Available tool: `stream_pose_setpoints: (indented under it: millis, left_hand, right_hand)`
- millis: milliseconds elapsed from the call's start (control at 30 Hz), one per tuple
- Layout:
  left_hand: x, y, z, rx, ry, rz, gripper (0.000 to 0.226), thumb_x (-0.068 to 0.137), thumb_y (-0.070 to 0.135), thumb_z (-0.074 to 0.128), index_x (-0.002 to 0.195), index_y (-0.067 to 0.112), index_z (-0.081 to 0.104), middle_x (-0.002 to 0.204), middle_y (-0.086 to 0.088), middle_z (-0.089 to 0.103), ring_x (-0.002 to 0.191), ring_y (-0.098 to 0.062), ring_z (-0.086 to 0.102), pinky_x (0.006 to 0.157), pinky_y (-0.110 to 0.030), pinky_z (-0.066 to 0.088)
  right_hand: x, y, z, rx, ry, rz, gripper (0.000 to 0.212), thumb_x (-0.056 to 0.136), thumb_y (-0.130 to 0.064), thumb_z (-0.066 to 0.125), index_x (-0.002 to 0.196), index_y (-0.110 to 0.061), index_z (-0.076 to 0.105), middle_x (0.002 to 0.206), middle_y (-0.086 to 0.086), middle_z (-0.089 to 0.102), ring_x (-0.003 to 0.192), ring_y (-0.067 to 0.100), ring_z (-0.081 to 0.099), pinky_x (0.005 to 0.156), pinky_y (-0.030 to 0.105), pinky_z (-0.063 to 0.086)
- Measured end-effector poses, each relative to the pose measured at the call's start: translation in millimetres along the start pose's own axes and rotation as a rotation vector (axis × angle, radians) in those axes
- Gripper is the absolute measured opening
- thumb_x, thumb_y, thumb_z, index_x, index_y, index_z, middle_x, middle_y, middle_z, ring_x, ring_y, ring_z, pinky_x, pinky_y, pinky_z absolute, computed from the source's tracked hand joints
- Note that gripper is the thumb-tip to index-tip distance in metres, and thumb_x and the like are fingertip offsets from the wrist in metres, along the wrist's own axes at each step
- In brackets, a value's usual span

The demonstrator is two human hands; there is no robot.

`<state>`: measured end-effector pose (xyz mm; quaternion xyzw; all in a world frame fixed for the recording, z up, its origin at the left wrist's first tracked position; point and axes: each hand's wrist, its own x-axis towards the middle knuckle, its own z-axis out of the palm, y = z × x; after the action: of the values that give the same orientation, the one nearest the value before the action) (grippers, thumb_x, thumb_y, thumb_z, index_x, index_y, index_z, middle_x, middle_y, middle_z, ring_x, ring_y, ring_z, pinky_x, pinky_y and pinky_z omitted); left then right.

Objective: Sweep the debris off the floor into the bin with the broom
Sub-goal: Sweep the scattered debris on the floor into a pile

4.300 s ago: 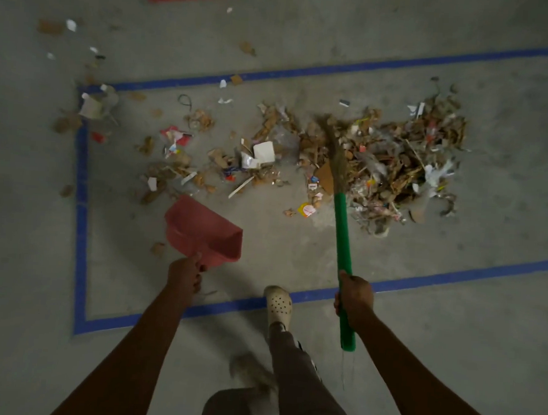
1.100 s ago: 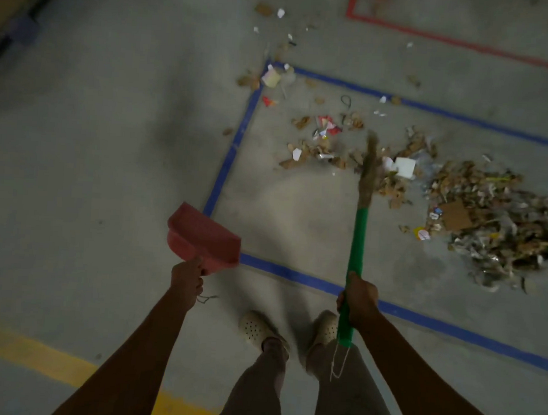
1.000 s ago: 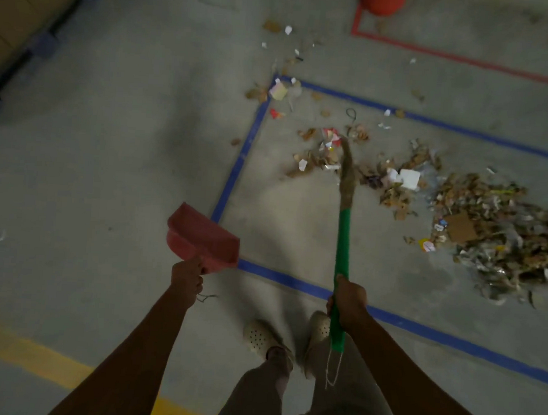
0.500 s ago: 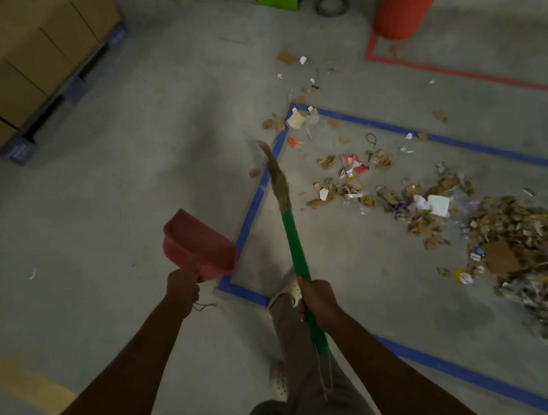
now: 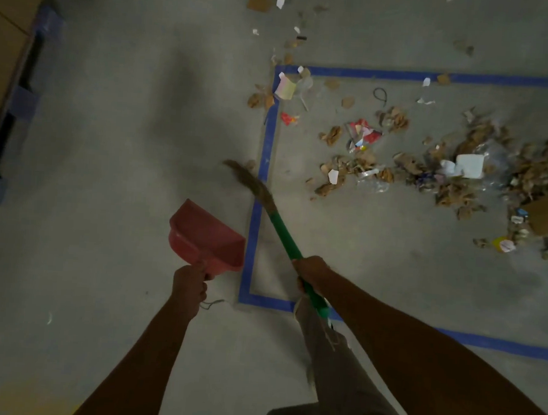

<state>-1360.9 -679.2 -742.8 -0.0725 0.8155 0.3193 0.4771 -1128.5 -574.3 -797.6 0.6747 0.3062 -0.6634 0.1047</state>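
At the near left corner of the blue tape rectangle, the person's right hand is clamping its curled fingers round the green handle of the broom, a little above the handle's lower end. The left hand is gripping the short handle of a red dustpan, which is hanging tilted above the bare floor just outside the tape. The bristles are lying across the left tape line, apart from any litter. The debris is lying inside the rectangle to the right and thickening toward the right edge of view. Looser scraps are trailing past the far left corner. No bin is showing.

Several things are looking risky from here. With only one hand steering the broom, a quick stroke is likely to flick the light paper and plastic film outward rather than gather it. A sweep that starts this far left could also pass short of the scraps beyond the corner and leave them behind. Because the bin is out of sight, a loaded, tilted dustpan could spill on the way to it.

The broom's long axis is running diagonally, from the right hand at lower right up to the upper left. Its bristle end is pointing away from the person and leftward, curling left at the tip, away from the main heap.
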Motion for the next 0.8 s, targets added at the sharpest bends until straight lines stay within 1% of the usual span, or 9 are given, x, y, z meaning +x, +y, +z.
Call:
stream_pose_setpoints:
  millis: [67,100,200,300,367,433,600,667,800]
  left_hand:
    - [8.0,13.4,15.6,0.043,-0.02,-0.009,0.023,0.1,0.016,0.052,0.078,0.008,0.052,0.073,-0.011,0.056,0.031,-0.004,0.031,0.031,-0.014,0.021]
    - [10.3,19.6,23.5,0.061,-0.03,-0.012,0.023,0.1,0.016,0.052,0.078,0.009,0.052,0.073,-0.011,0.056,0.031,-0.003,0.031,0.031,-0.014,0.021]
    - [15.9,36.7,48.6,0.106,-0.077,-0.023,0.022,0.1,0.013,0.051,0.078,0.009,0.05,0.073,-0.012,0.054,0.029,-0.002,0.031,0.03,-0.013,0.019]
    - [19.8,53.0,71.5,0.161,-0.134,-0.012,0.023,0.1,0.011,0.051,0.077,0.009,0.051,0.072,-0.012,0.054,0.027,-0.003,0.032,0.03,-0.012,0.02]
    - [22.3,64.3,89.1,0.212,-0.156,0.022,0.024,0.1,0.011,0.051,0.076,0.009,0.052,0.072,-0.013,0.054,0.027,-0.003,0.033,0.031,-0.011,0.021]
    - [24.9,75.8,107.7,0.276,-0.164,0.064,0.026,0.1,0.015,0.052,0.076,0.007,0.053,0.071,-0.013,0.055,0.027,-0.003,0.032,0.032,-0.01,0.022]
    - [29.1,105.0,145.1,0.349,-0.235,0.123,0.027,0.1,0.02,0.053,0.078,0.004,0.054,0.071,-0.011,0.054,0.028,-0.004,0.029,0.035,-0.01,0.02]
    - [28.7,115.4,154.5,0.37,-0.269,0.142,0.026,0.1,0.02,0.053,0.079,0.004,0.055,0.071,-0.011,0.055,0.029,-0.005,0.03,0.035,-0.011,0.021]
    - [32.7,136.1,164.4,0.444,-0.299,0.172,0.032,0.099,0.022,0.055,0.072,0.004,0.057,0.071,-0.014,0.053,0.033,-0.009,0.032,0.038,-0.017,0.022]
  right_hand:
    - [17.4,-0.7,-19.3,0.078,0.02,0.063,0.026,0.101,-0.021,0.052,0.09,0.002,0.056,0.056,0.01,0.054,0.035,0.017,0.049,0.036,0.023,0.041]
    - [24.3,3.0,-31.5,0.125,0.044,0.091,0.025,0.1,-0.019,0.052,0.093,0.003,0.057,0.06,0.011,0.054,0.039,0.019,0.05,0.039,0.026,0.043]
    - [39.7,26.0,-77.3,0.283,0.187,0.171,0.03,0.098,-0.02,0.057,0.105,0.009,0.059,0.065,0.013,0.056,0.05,0.024,0.053,0.048,0.032,0.046]
    - [31.0,43.8,-124.4,0.471,0.296,0.218,0.021,0.1,-0.021,0.053,0.099,0.0,0.055,0.064,0.011,0.055,0.048,0.022,0.051,0.043,0.029,0.045]
    - [21.5,50.6,-152.7,0.602,0.376,0.238,0.021,0.1,-0.021,0.053,0.095,-0.001,0.054,0.063,0.012,0.053,0.047,0.021,0.049,0.038,0.025,0.043]
    - [9.6,53.7,-171.6,0.715,0.455,0.25,0.023,0.1,-0.023,0.054,0.09,-0.002,0.055,0.062,0.012,0.051,0.048,0.021,0.048,0.038,0.024,0.043]
    - [-26.3,50.6,-172.2,0.773,0.542,0.2,0.029,0.101,-0.028,0.051,0.09,-0.003,0.058,0.062,0.009,0.055,0.05,0.022,0.051,0.048,0.03,0.045]
    - [-36.4,43.8,-161.8,0.801,0.567,0.175,0.028,0.102,-0.03,0.05,0.093,-0.004,0.058,0.064,0.008,0.055,0.053,0.02,0.052,0.049,0.032,0.047]
    - [-47.7,24.2,-139.9,0.867,0.621,0.109,0.028,0.103,-0.033,0.049,0.098,-0.007,0.057,0.07,0.008,0.056,0.054,0.019,0.053,0.049,0.032,0.048]
